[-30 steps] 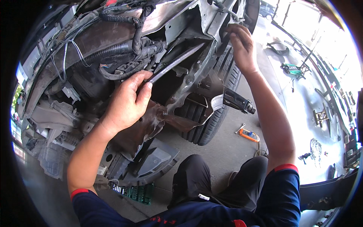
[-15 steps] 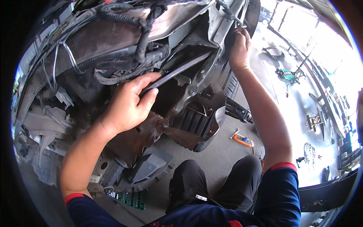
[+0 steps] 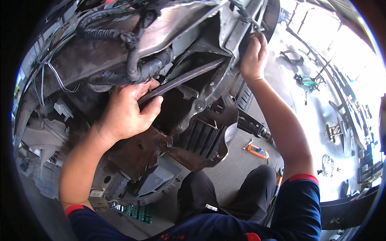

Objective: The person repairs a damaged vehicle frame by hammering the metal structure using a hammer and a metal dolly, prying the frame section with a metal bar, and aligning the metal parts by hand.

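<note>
The fingers (image 3: 150, 106) of the left hand (image 3: 126, 112) curl around the near end of a long, flat dark bar (image 3: 183, 78), thumb over the top, closed firmly on it. The bar runs up and to the right across a dark cavity in the stripped front of a vehicle. Just above that hand hangs a thick black wiring bundle (image 3: 132, 60).

The right hand (image 3: 253, 56) is raised at the upper right, its fingers folded shut over the edge of a grey metal frame member (image 3: 237, 28); whether anything smaller lies inside the grip cannot be told.

Below the bar sits a black ribbed plastic panel (image 3: 207, 138). On the concrete floor (image 3: 237, 164) beyond lies a small orange tool (image 3: 257, 152), near the person's knee.
</note>
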A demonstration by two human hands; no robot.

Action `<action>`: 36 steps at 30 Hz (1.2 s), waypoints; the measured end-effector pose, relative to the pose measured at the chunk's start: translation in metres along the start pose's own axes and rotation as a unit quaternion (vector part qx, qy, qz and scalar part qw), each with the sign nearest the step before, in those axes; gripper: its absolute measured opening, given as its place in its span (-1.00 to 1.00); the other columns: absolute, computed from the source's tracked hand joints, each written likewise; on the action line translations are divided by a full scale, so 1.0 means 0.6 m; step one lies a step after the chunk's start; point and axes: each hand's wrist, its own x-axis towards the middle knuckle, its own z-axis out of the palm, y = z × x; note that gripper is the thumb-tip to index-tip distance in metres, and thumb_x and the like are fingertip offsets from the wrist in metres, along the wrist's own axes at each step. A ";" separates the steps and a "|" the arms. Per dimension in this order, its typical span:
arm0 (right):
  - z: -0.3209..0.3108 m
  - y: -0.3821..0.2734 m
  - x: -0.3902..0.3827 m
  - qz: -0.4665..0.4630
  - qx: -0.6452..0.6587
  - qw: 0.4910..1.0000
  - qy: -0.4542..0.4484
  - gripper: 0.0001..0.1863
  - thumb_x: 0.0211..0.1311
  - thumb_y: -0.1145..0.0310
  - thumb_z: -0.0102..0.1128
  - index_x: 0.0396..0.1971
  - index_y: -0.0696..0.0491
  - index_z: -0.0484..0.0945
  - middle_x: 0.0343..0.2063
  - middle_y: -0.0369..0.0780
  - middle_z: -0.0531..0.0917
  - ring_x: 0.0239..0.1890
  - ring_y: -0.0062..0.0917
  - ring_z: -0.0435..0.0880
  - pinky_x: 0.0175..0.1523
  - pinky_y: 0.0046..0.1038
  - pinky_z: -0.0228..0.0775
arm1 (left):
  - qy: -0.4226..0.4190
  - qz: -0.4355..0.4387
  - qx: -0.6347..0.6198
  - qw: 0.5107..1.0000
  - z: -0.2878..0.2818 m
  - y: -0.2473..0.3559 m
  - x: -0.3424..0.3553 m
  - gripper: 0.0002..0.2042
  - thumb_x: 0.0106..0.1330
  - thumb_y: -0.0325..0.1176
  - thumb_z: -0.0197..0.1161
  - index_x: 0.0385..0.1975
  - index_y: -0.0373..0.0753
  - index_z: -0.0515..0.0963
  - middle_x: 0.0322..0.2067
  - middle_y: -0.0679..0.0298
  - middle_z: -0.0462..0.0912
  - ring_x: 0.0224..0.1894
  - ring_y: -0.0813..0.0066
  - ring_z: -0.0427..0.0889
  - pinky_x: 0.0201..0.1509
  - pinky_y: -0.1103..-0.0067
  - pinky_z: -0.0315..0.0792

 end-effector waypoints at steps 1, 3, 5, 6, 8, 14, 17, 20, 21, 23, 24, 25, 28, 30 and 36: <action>0.000 -0.001 0.000 0.026 0.018 0.999 -0.010 -0.78 0.31 0.42 -0.13 -0.40 0.17 0.50 -0.44 -0.10 0.54 -0.34 -0.29 0.51 -0.14 -0.34 0.36 | 0.006 -0.009 0.000 1.000 -0.001 0.001 -0.001 -0.82 0.21 -0.49 0.35 -0.24 -0.40 0.58 -0.37 0.01 0.71 -0.34 0.21 0.73 -0.18 0.47 0.56; 0.001 -0.002 -0.001 -0.026 -0.027 0.999 0.004 -0.78 0.32 0.43 -0.14 -0.39 0.17 0.50 -0.45 -0.12 0.53 -0.37 -0.36 0.49 -0.15 -0.37 0.35 | 0.033 0.073 0.054 0.995 -0.003 0.000 -0.004 -0.81 0.19 -0.50 0.35 -0.22 -0.38 0.57 -0.41 0.02 0.70 -0.36 0.12 0.72 -0.23 0.42 0.58; 0.003 -0.004 -0.002 0.012 0.009 1.000 -0.001 -0.79 0.35 0.42 -0.15 -0.38 0.16 0.49 -0.44 -0.17 0.52 -0.35 -0.43 0.46 -0.14 -0.42 0.33 | 0.051 0.127 0.074 0.988 -0.003 -0.003 -0.007 -0.74 0.15 -0.52 0.35 -0.15 -0.36 0.58 -0.40 0.03 0.69 -0.38 0.08 0.71 -0.26 0.37 0.58; 0.004 -0.006 -0.003 0.000 0.004 1.000 -0.007 -0.78 0.38 0.41 -0.15 -0.35 0.16 0.48 -0.43 -0.22 0.50 -0.34 -0.50 0.42 -0.13 -0.46 0.32 | 0.050 0.152 0.093 0.983 -0.003 -0.004 -0.009 -0.73 0.15 -0.55 0.34 -0.14 -0.34 0.56 -0.36 0.06 0.69 -0.36 0.12 0.72 -0.25 0.42 0.58; 0.005 -0.011 -0.004 0.012 0.008 1.000 -0.010 -0.78 0.39 0.40 -0.15 -0.34 0.15 0.48 -0.43 -0.24 0.50 -0.34 -0.53 0.41 -0.12 -0.48 0.31 | 0.037 0.143 0.105 0.983 -0.001 -0.006 -0.014 -0.69 0.14 -0.58 0.33 -0.09 -0.29 0.55 -0.33 0.09 0.69 -0.34 0.15 0.73 -0.23 0.44 0.58; 0.001 -0.014 -0.002 0.032 -0.025 0.999 -0.022 -0.79 0.42 0.40 -0.16 -0.30 0.14 0.49 -0.44 -0.26 0.49 -0.33 -0.57 0.40 -0.14 -0.49 0.31 | 0.032 0.142 0.079 0.986 0.010 -0.016 -0.018 -0.67 0.19 -0.59 0.33 -0.02 -0.30 0.55 -0.25 0.07 0.69 -0.27 0.12 0.72 -0.17 0.42 0.59; -0.004 -0.002 -0.003 -0.110 -0.117 0.987 -0.021 -0.77 0.41 0.39 -0.16 -0.28 0.17 0.49 -0.41 -0.18 0.52 -0.32 -0.44 0.45 -0.11 -0.44 0.33 | 0.047 0.153 0.093 0.983 0.012 -0.020 -0.020 -0.68 0.20 -0.60 0.32 -0.03 -0.30 0.56 -0.24 0.06 0.69 -0.23 0.12 0.72 -0.12 0.43 0.58; -0.008 0.011 -0.001 -0.119 -0.131 0.984 -0.024 -0.74 0.37 0.38 -0.15 -0.28 0.23 0.50 -0.34 -0.05 0.55 -0.25 -0.19 0.51 -0.04 -0.33 0.36 | 0.034 0.157 0.061 0.985 0.014 -0.022 -0.020 -0.71 0.21 -0.63 0.30 -0.05 -0.33 0.56 -0.22 0.07 0.66 -0.21 0.19 0.71 -0.09 0.47 0.57; -0.008 0.015 -0.002 -0.130 -0.128 0.983 -0.024 -0.74 0.37 0.38 -0.15 -0.29 0.23 0.51 -0.34 -0.06 0.55 -0.25 -0.20 0.51 -0.03 -0.34 0.36 | 0.033 0.158 0.065 0.985 0.013 -0.021 -0.019 -0.71 0.21 -0.64 0.30 -0.05 -0.34 0.56 -0.21 0.07 0.66 -0.20 0.20 0.71 -0.09 0.47 0.56; -0.008 0.019 -0.002 -0.126 -0.129 0.983 -0.034 -0.73 0.36 0.37 -0.14 -0.29 0.23 0.52 -0.34 -0.07 0.56 -0.25 -0.23 0.52 -0.03 -0.35 0.36 | 0.016 0.153 0.065 0.986 0.016 -0.018 -0.019 -0.71 0.22 -0.64 0.29 -0.05 -0.34 0.56 -0.19 0.07 0.66 -0.20 0.19 0.72 -0.09 0.47 0.56; -0.006 0.020 -0.003 -0.110 -0.112 0.987 -0.033 -0.73 0.36 0.36 -0.14 -0.29 0.22 0.52 -0.35 -0.08 0.56 -0.26 -0.26 0.52 -0.04 -0.36 0.36 | 0.022 0.131 0.052 0.990 0.017 -0.017 -0.018 -0.72 0.23 -0.63 0.30 -0.05 -0.33 0.56 -0.19 0.06 0.67 -0.19 0.19 0.72 -0.09 0.48 0.57; -0.004 0.020 -0.003 -0.106 -0.092 0.990 -0.018 -0.74 0.36 0.36 -0.13 -0.29 0.21 0.52 -0.35 -0.09 0.57 -0.26 -0.29 0.51 -0.05 -0.37 0.36 | 0.034 0.120 0.042 0.991 0.018 -0.015 -0.016 -0.73 0.23 -0.62 0.30 -0.06 -0.33 0.56 -0.18 0.06 0.67 -0.19 0.20 0.73 -0.09 0.48 0.57; 0.003 0.014 -0.004 -0.024 -0.024 0.999 0.000 -0.77 0.39 0.35 -0.15 -0.28 0.15 0.49 -0.40 -0.20 0.53 -0.31 -0.48 0.45 -0.09 -0.45 0.34 | 0.039 0.157 0.085 0.983 0.009 -0.015 -0.009 -0.73 0.21 -0.60 0.33 -0.08 -0.32 0.58 -0.26 0.10 0.72 -0.22 0.25 0.76 -0.12 0.49 0.59; 0.006 0.006 -0.006 0.020 0.000 1.000 -0.010 -0.77 0.40 0.35 -0.15 -0.28 0.15 0.48 -0.40 -0.23 0.52 -0.31 -0.52 0.44 -0.09 -0.47 0.33 | 0.055 0.166 0.087 0.981 0.006 -0.018 -0.006 -0.73 0.20 -0.61 0.34 -0.09 -0.32 0.58 -0.27 0.11 0.72 -0.24 0.25 0.77 -0.13 0.49 0.59; 0.006 -0.013 -0.009 0.032 0.037 0.998 -0.029 -0.80 0.43 0.40 -0.18 -0.31 0.09 0.46 -0.42 -0.35 0.46 -0.35 -0.66 0.37 -0.19 -0.56 0.28 | 0.113 0.230 0.102 0.961 0.013 -0.039 0.001 -0.73 0.11 -0.54 0.36 -0.16 -0.16 0.66 -0.26 0.25 0.76 -0.36 0.27 0.76 -0.31 0.48 0.66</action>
